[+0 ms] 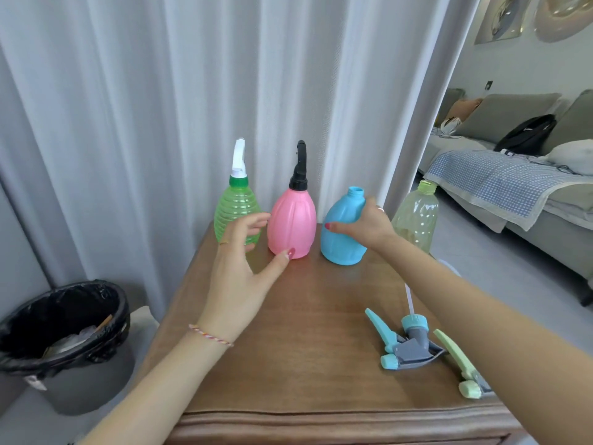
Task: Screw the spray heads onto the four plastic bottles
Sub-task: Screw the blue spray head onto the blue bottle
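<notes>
Four bottles stand in a row at the far end of the wooden table [321,364]. The green ribbed bottle [234,208] carries a white spray head, and the pink bottle [293,220] a black one. The blue bottle [340,239] and the pale yellow bottle [417,216] have bare necks. My right hand [365,224] is wrapped around the blue bottle's shoulder. My left hand [244,268] hovers with fingers spread beside the pink bottle, thumb near its base. A blue-and-grey spray head [404,343] and a light green one [462,367] lie on the table's right side, under my right forearm.
White curtains hang right behind the bottles. A bin with a black liner [64,342] stands on the floor to the left of the table. A grey sofa [519,175] with a blanket and a black bag fills the room at the right.
</notes>
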